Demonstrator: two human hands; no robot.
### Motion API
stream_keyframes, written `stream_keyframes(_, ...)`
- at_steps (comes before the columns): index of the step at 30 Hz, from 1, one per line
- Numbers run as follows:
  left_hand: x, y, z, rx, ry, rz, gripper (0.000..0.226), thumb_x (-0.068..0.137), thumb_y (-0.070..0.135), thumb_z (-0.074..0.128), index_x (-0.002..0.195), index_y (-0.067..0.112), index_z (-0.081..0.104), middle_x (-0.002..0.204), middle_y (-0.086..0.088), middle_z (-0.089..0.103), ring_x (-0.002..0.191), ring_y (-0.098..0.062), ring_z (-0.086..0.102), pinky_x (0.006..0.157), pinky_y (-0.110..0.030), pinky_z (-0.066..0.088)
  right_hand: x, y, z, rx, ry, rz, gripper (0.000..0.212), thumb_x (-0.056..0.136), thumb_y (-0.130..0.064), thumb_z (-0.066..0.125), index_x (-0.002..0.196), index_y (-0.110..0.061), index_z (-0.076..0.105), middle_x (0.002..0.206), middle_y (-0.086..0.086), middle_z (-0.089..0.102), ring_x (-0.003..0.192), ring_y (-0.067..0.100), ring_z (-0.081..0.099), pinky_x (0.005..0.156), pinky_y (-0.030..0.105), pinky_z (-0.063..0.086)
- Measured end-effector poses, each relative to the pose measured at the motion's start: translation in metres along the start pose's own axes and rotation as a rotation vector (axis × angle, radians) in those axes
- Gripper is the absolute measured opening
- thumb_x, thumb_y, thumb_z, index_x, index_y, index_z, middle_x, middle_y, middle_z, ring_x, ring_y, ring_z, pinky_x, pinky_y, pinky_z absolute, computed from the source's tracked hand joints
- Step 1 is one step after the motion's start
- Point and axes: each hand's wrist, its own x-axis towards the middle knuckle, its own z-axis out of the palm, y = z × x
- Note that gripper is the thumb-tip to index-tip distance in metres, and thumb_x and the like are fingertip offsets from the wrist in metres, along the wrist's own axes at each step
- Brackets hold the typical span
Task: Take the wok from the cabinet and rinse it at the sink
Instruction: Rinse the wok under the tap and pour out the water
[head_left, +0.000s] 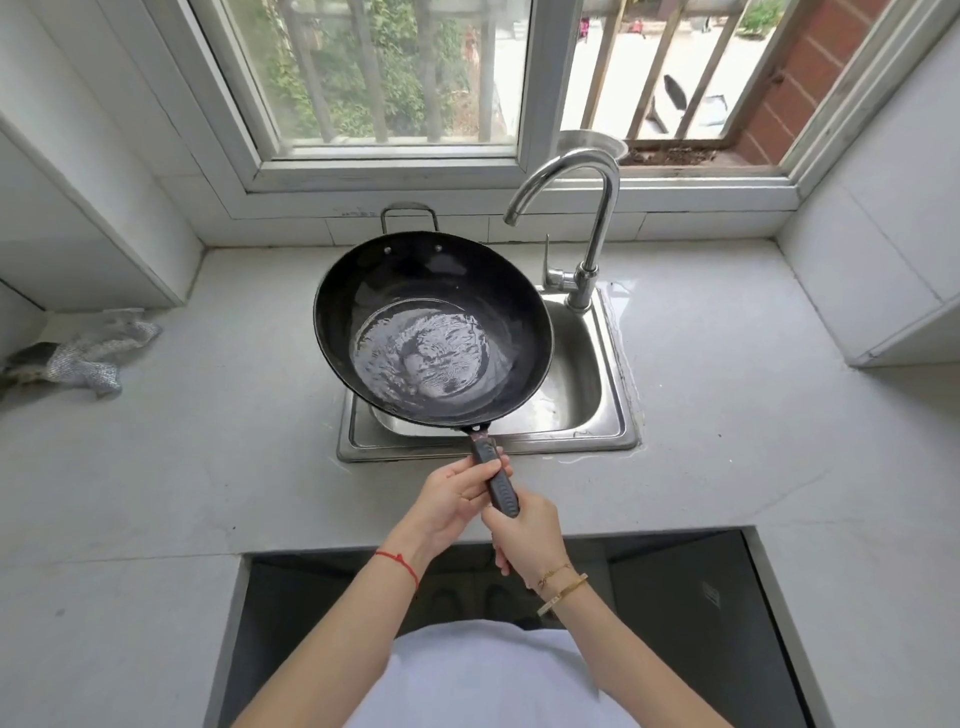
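Though partly hidden, sink (608, 415) under wok (431, 327).

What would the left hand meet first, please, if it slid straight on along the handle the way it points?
Probably the wok bowl: the left hand points up the handle to the rim, held over the sink.

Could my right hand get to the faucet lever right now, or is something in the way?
Probably not. Your right hand and left hand both grip the wok handle, and the wok sits between you and the lever.
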Motion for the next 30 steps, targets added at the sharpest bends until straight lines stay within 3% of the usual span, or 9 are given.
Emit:
stream_keyframes(8, -0.009, 0.012, -0.002, -0.125, -0.132, -0.016, 0.031, 0.096, 0.004, 0.049, 0.124, -0.002, 0.059, 0.114, -0.011, 0.069, 0.102, -0.020, 0.068, 0.091, -0.028, 0.056, 0.005, -0.004, -0.007, 0.165, -0.158, 0.025, 0.015, 0.089, -0.004, 0.056, 0.074, -0.005, 0.053, 0.051, 0.008, 0.053, 0.032, 0.014, 0.047, 0.033, 0.020, 0.040)
stream_keyframes(13, -0.008, 0.010, -0.003, -0.001, -0.006, 0.055, 0.018, 0.095, 0.001, 0.053, 0.109, -0.003, 0.063, 0.099, -0.012, 0.070, 0.089, -0.018, 0.072, 0.079, -0.026, 0.059, 0.009, -0.001, -0.002, 0.256, -0.204, 0.062, 0.017, 0.089, -0.004, 0.057, 0.073, -0.003, 0.053, 0.050, 0.007, 0.051, 0.032, 0.015, 0.044, 0.034, 0.022, 0.039)
stream_keyframes(20, -0.005, 0.019, -0.003, 0.253, 0.148, 0.132, 0.012, 0.086, 0.009, 0.071, 0.093, 0.000, 0.072, 0.089, -0.013, 0.076, 0.092, -0.022, 0.073, 0.085, -0.032, 0.059, 0.016, -0.005, 0.008, 0.351, -0.217, 0.111, 0.022, 0.092, -0.009, 0.057, 0.071, -0.005, 0.052, 0.048, 0.004, 0.050, 0.034, 0.015, 0.043, 0.037, 0.024, 0.039)
stream_keyframes(27, -0.001, 0.023, -0.004, 0.328, 0.246, 0.169, 0.017, 0.086, 0.007, 0.071, 0.096, -0.007, 0.071, 0.090, -0.019, 0.074, 0.087, -0.024, 0.074, 0.075, -0.027, 0.060, 0.024, -0.004, 0.019, 0.141, -0.098, 0.041, 0.017, 0.090, -0.015, 0.061, 0.079, -0.003, 0.056, 0.054, 0.009, 0.053, 0.034, 0.016, 0.050, 0.040, 0.030, 0.049)
stream_keyframes(30, 0.000, 0.021, -0.007, 0.332, 0.269, 0.165, 0.016, 0.085, 0.004, 0.071, 0.095, -0.008, 0.070, 0.087, -0.018, 0.075, 0.085, -0.026, 0.073, 0.078, -0.030, 0.060, 0.028, -0.001, 0.026, -0.093, 0.009, -0.031, 0.017, 0.089, -0.021, 0.062, 0.089, -0.005, 0.064, 0.066, 0.008, 0.062, 0.050, 0.020, 0.063, 0.055, 0.037, 0.060)
